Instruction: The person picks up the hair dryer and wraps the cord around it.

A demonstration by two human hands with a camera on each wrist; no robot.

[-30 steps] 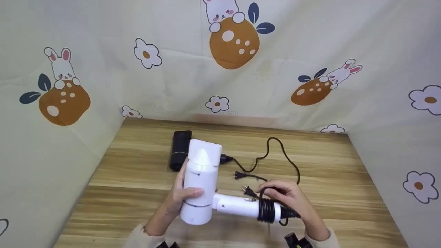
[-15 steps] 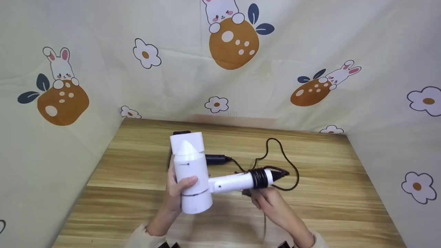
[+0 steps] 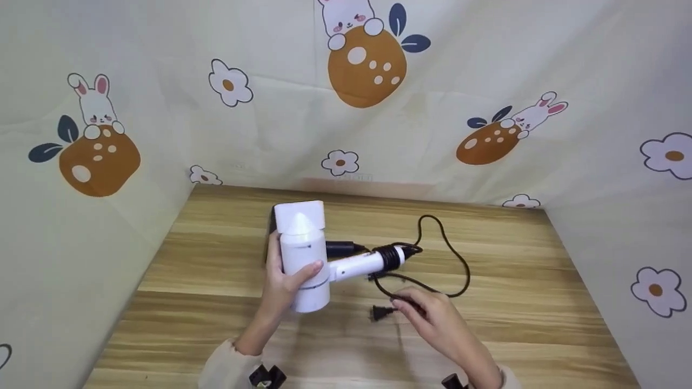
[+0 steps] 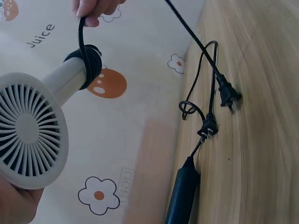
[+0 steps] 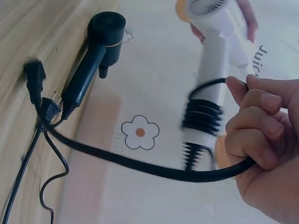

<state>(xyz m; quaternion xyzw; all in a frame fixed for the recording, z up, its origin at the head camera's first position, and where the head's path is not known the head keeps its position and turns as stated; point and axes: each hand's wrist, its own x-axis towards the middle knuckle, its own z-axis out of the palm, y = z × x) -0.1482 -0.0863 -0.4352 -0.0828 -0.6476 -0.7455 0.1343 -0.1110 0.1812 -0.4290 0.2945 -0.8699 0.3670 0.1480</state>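
My left hand (image 3: 282,289) grips the barrel of a white hair dryer (image 3: 300,249), lifted above the table with its handle slanting up to the right. A black cord (image 5: 202,114) is wound in several turns round the end of that handle. My right hand (image 3: 434,319) stands lower right of the handle and pinches a length of this cord between thumb and forefinger, with more cord under its curled fingers. From this hand hangs the cord's loose end with a black plug (image 3: 381,313). The right wrist view shows the plug (image 5: 34,77) blurred.
Behind the white dryer, a black hair dryer (image 5: 105,39) lies on the wooden table (image 3: 189,324), partly hidden in the head view. Its cord (image 3: 459,259) loops off to the right, and its plug (image 4: 208,125) lies near its handle. Patterned cloth walls (image 3: 281,129) enclose the table.
The white dryer has moved away from me, its handle swinging from slanting down to slanting up. My right hand passed below the handle and now stands apart, with cord drawn out between.
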